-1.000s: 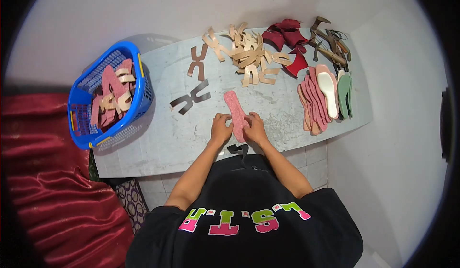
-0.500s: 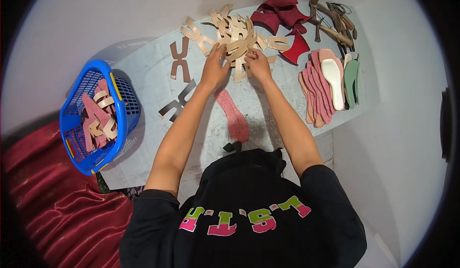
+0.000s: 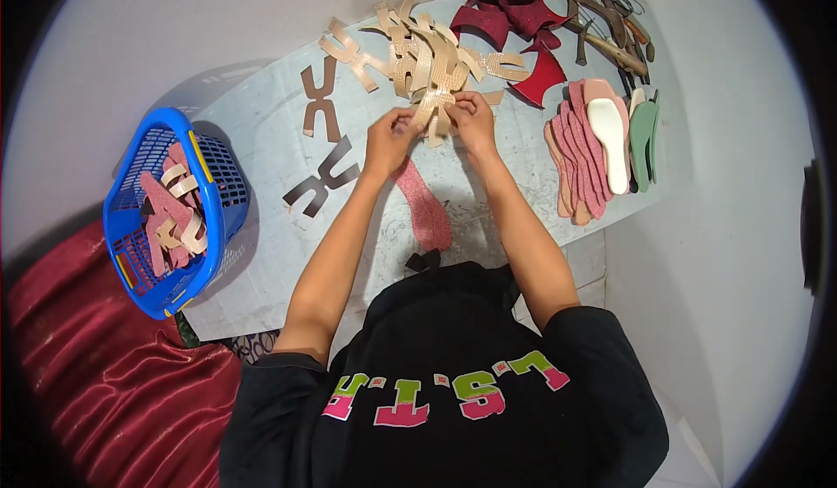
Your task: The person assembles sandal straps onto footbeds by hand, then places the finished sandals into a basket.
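Observation:
Between both hands, at the near edge of a heap of beige straps (image 3: 403,52), is one beige cross-shaped strap (image 3: 438,95). My left hand (image 3: 392,142) has its fingers closed on the strap's left side. On its right side, my right hand (image 3: 472,123) pinches the same strap between thumb and fingers. A pink sole (image 3: 425,209) lies flat on the table just below the hands. Two dark brown cross-shaped pieces, an upper one (image 3: 321,102) and a lower one (image 3: 323,179), lie to the left.
A blue basket (image 3: 221,218) holding pink soles and straps stands at the left. Dark red pieces (image 3: 514,13) lie at the back. Metal and wooden tools (image 3: 615,47) are at the back right, above pink soles (image 3: 571,156), a white sole (image 3: 608,139) and green soles (image 3: 643,143).
Both hands have drawn slightly toward the body, with a beige strap now held between them. The view has shifted a little.

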`<action>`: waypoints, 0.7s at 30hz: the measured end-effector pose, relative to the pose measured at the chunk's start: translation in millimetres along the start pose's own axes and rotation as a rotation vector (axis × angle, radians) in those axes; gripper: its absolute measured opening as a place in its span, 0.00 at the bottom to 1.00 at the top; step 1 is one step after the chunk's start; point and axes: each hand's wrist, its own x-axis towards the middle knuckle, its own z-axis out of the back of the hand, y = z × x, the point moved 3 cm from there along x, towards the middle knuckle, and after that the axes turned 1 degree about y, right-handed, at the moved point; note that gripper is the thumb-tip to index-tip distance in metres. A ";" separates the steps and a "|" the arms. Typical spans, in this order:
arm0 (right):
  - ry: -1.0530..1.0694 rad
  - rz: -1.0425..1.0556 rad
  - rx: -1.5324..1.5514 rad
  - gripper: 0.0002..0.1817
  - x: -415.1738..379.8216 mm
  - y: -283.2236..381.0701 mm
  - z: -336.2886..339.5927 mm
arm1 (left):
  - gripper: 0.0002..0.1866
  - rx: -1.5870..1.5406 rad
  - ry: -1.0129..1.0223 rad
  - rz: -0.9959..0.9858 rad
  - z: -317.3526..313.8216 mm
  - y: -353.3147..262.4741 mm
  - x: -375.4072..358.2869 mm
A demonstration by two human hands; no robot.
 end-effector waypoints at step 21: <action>0.250 0.048 -0.624 0.10 -173.9 -27.1 21.5 | 0.13 -1.220 -0.171 0.594 34.2 82.1 -202.5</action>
